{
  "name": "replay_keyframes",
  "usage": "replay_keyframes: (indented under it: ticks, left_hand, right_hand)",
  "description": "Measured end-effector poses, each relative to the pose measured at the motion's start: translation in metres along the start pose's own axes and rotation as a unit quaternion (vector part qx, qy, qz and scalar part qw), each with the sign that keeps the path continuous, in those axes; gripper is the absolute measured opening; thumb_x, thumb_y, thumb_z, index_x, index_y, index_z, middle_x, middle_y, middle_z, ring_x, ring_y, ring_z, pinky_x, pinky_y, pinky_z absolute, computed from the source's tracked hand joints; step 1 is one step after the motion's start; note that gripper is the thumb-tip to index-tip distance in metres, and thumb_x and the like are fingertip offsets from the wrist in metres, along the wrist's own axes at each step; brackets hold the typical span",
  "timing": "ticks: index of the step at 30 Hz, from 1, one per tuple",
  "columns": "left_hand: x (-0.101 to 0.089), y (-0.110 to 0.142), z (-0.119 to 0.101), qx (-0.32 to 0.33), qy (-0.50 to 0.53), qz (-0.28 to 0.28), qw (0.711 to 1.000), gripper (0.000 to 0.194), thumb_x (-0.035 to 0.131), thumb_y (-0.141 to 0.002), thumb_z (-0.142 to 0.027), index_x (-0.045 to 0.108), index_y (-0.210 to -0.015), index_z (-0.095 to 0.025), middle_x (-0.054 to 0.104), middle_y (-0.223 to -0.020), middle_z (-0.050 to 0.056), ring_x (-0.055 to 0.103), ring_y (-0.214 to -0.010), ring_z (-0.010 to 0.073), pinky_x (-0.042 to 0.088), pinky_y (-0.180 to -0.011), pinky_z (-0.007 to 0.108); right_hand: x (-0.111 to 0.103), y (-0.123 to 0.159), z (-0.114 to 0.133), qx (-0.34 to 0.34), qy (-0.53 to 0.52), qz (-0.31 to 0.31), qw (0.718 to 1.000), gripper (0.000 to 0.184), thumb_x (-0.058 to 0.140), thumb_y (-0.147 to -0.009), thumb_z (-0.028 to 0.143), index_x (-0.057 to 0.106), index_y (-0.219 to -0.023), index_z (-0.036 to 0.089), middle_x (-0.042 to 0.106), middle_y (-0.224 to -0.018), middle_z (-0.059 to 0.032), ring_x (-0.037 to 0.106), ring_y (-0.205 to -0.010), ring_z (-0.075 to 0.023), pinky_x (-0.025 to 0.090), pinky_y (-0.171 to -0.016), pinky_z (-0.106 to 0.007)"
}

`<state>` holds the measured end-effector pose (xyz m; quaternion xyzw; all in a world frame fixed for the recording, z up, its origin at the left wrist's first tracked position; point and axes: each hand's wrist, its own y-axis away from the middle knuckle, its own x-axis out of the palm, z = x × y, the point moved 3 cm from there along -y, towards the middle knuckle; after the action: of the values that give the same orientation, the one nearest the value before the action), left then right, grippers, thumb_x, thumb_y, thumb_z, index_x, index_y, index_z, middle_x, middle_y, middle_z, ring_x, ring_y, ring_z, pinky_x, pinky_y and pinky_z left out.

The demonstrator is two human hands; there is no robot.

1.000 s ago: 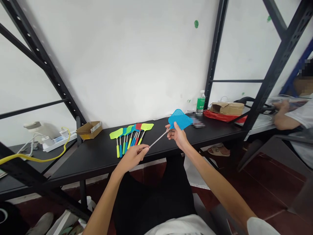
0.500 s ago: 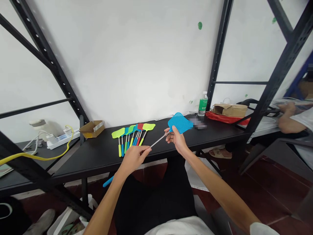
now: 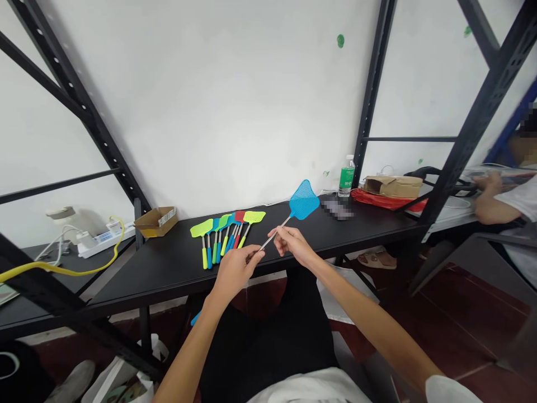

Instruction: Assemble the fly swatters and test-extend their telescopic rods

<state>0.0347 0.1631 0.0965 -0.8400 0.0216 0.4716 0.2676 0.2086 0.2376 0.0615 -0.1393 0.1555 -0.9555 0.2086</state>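
Held up in front of me over the table edge is a blue fly swatter (image 3: 305, 200) with a thin metal rod. My left hand (image 3: 239, 267) is closed on the lower part of the rod; the blue handle end shows below, partly hidden by my left forearm. My right hand (image 3: 291, 244) pinches the rod farther up, between my left hand and the blue mesh head. Left of my hands, a row of several fly swatters (image 3: 203, 228) in green, blue, red and yellow-green lies on the black table (image 3: 159, 274), heads toward the wall.
An open cardboard box (image 3: 156, 222) stands at the table's left end, near a white power strip (image 3: 104, 240) and yellow cable (image 3: 113, 257). Rightward are a water bottle (image 3: 347, 177), a carton (image 3: 392, 186) on red plastic, and a rack post (image 3: 474, 106). Another person's arm (image 3: 490, 204) shows far right.
My right hand has slid down the rod from beside the head toward my left hand. The swatter's head now points more upward, and its handle end has shifted right behind my forearm.
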Motion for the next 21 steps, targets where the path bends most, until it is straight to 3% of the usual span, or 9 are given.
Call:
replay_keyframes:
  ticks: [5, 11, 21]
  left_hand:
    - [0.005, 0.002, 0.007, -0.014, -0.004, 0.024, 1.000, 0.041, 0.048, -0.093, -0.052, 0.068, -0.115, -0.023, 0.061, -0.066, -0.001, 0.054, -0.060, 0.0163, 0.032, -0.057, 0.026]
    - [0.001, 0.003, 0.004, -0.002, -0.023, 0.035, 0.999, 0.038, 0.037, -0.099, -0.047, 0.068, -0.091, -0.025, 0.057, -0.059, -0.003, 0.050, -0.055, 0.0148, 0.028, -0.054, 0.026]
    - [0.002, 0.003, -0.001, 0.027, -0.157, 0.012, 0.987, 0.043, 0.035, -0.099, -0.044, 0.065, -0.076, -0.023, 0.057, -0.057, 0.002, 0.050, -0.055, 0.0169, 0.019, -0.052, 0.029]
  right_hand:
    - [-0.008, -0.003, -0.003, 0.010, -0.022, -0.057, 0.998, 0.049, 0.061, -0.082, 0.064, 0.069, -0.082, 0.016, 0.059, -0.063, -0.0012, 0.056, -0.050, -0.0111, 0.044, -0.045, -0.022]
    - [-0.024, -0.005, 0.002, -0.014, -0.035, -0.119, 0.992, 0.049, 0.064, -0.079, 0.065, 0.067, -0.077, 0.017, 0.058, -0.059, 0.0000, 0.054, -0.047, -0.0104, 0.040, -0.044, -0.021]
    - [-0.034, -0.007, 0.000, -0.018, -0.030, -0.210, 0.977, 0.050, 0.069, -0.071, 0.066, 0.066, -0.070, 0.016, 0.055, -0.053, 0.0000, 0.052, -0.045, -0.0109, 0.038, -0.041, -0.022]
